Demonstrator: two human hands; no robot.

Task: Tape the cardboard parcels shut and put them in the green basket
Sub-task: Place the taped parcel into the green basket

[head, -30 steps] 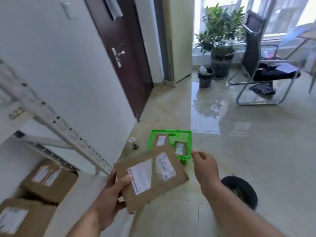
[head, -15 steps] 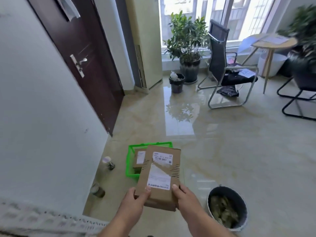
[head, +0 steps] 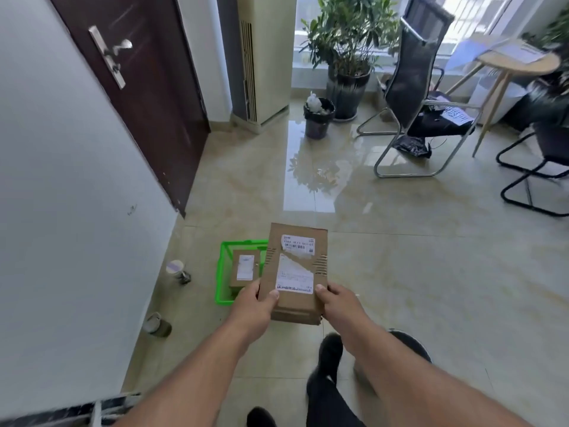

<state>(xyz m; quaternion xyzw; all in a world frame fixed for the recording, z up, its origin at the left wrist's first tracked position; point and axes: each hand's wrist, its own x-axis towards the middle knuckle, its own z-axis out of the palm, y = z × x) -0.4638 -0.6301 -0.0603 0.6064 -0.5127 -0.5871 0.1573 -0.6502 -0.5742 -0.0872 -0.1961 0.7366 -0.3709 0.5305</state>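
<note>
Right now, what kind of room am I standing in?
Probably a small office: a desk chair by the window, a potted plant, and a green basket of parcels on the tiled floor.

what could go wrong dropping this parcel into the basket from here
1. The green basket already holds a smaller parcel; the held parcel looks large beside it and may land tilted on the rim.
2. Both hands, left and right, grip only its near end, so the far end could dip.
3. Two small containers stand nearby and could be knocked.
</note>
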